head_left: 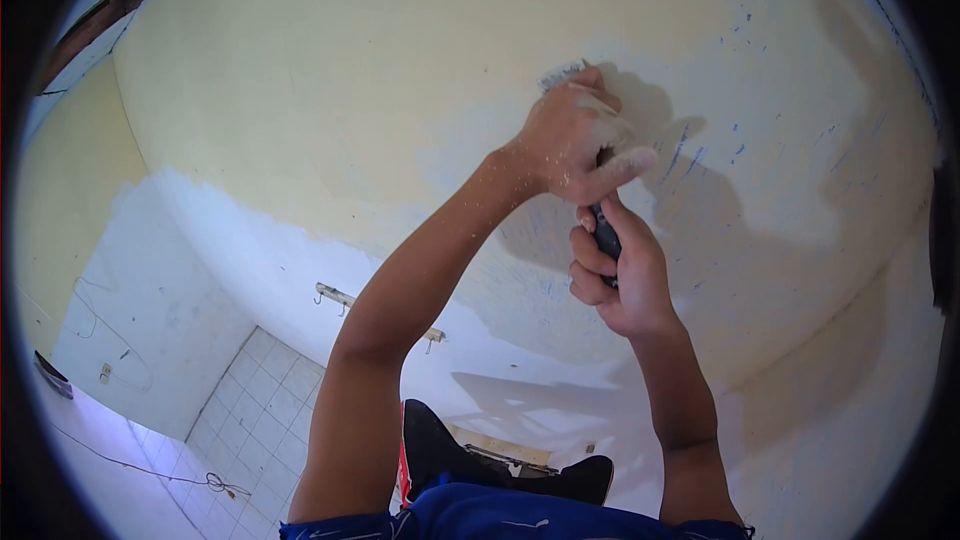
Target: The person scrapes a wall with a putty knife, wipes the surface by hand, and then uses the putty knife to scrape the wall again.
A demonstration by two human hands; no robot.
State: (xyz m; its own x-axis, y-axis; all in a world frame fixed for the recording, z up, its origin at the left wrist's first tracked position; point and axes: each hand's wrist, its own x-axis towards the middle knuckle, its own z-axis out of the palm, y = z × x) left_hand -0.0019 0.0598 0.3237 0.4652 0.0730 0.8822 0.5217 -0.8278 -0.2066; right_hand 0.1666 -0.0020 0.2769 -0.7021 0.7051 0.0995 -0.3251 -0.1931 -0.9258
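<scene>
My right hand (628, 265) is wrapped around the black handle of what looks like a scraper (606, 235). Just above it, my left hand (585, 135) is closed over the upper part of the tool, its thumb stretched out to the right. White dust coats the left hand's fingers and thumb. Beyond the left knuckles a pale, speckled edge (562, 74) shows against the wall; my fingers hide most of the tool's head. Both hands are close to the wall (400, 70), whose cream paint gives way to whitish areas. Blue marks (690, 155) streak its surface to the right.
A hook rail (335, 294) is fixed low on the wall, partly behind my left arm. White floor tiles (262, 390) lie below at left. A cable (215, 482) trails there, and a wall socket (106, 372) sits on the side wall. Dark wood (110, 15) runs at upper left.
</scene>
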